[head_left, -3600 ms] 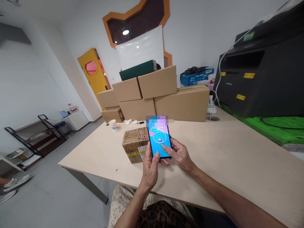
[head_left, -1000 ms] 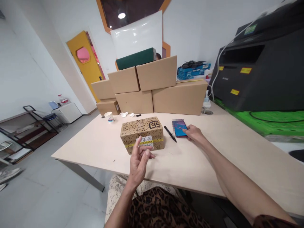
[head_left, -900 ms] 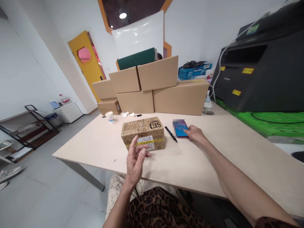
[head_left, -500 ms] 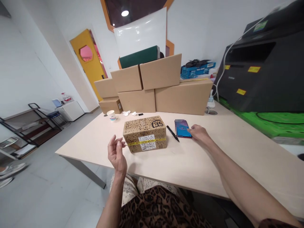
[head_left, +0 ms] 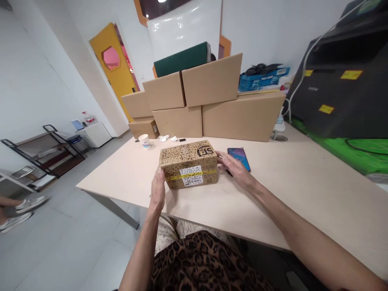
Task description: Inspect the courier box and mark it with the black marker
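Note:
A speckled cardboard box (head_left: 172, 165) with a white label (head_left: 191, 176) and a yellow strip rests on the table (head_left: 194, 208) before me. My left hand (head_left: 158, 189) is pressed flat against its left end. At the right end, the fingers of my right hand (head_left: 237, 169) touch the box, so it is held between both hands. A phone (head_left: 241, 157) with a lit blue screen lies just beyond my right hand. Part of a black pen (head_left: 229, 173) shows beneath that hand; the rest is covered.
Large plain cartons (head_left: 239, 119) are stacked along the back, a green box (head_left: 182, 59) on top. A paper cup (head_left: 144, 140) and crumpled tissues (head_left: 164, 138) stand before them. A big black machine (head_left: 339, 89) is at right. A person's shoes (head_left: 30, 204) show at far left.
My right hand has left the phone and moved left to the box's right end. My left hand has come up against the left end. The view has shifted slightly.

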{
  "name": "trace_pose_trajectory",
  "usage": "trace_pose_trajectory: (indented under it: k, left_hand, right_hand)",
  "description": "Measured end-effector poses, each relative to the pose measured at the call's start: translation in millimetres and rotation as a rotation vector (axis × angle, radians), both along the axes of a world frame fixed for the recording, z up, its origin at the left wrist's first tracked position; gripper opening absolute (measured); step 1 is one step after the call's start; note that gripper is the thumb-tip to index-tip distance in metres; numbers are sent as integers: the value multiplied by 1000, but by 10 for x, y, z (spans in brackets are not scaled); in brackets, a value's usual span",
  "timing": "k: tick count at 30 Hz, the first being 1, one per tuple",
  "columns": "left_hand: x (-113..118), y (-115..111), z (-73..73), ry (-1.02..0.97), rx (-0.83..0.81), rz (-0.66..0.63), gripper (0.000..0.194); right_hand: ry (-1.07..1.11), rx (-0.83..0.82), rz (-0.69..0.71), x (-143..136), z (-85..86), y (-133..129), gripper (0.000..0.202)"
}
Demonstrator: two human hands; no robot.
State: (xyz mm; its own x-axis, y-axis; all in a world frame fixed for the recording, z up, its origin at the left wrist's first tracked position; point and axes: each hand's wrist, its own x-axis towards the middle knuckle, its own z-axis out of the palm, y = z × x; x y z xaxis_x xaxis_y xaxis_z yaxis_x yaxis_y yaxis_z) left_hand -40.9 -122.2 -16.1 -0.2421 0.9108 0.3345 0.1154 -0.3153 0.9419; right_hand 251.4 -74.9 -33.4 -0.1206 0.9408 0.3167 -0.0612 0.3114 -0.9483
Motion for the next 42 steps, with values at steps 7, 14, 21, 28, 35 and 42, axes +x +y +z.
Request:
trace_pose_trajectory:
  k: [7,14,21,28,35,42]
  left_hand:
    - [21,-133,247,114,80,21,84]
    - [99,-101,186,17,140,-79,70]
    - [91,-111,4,-103,-200,-48,74]
    - [114,-80,-19,-167,-271,-184,69]
    - [47,6,-89,-102,120,-221,80]
    - [86,-5,-91,-182,-44,-50,61]
  right_hand:
    - [234,-67,53,-50,114,-42,65]
    - [444,-207,8,-31,119,47,74]
    - [378,-305,-58,-40,1,79,65]
    - [271,-423,-84,-56,-6,18,47]
    - [400,-214,-85,-70,26,32,56]
    - [430,-271,-175,-69,18,43,53]
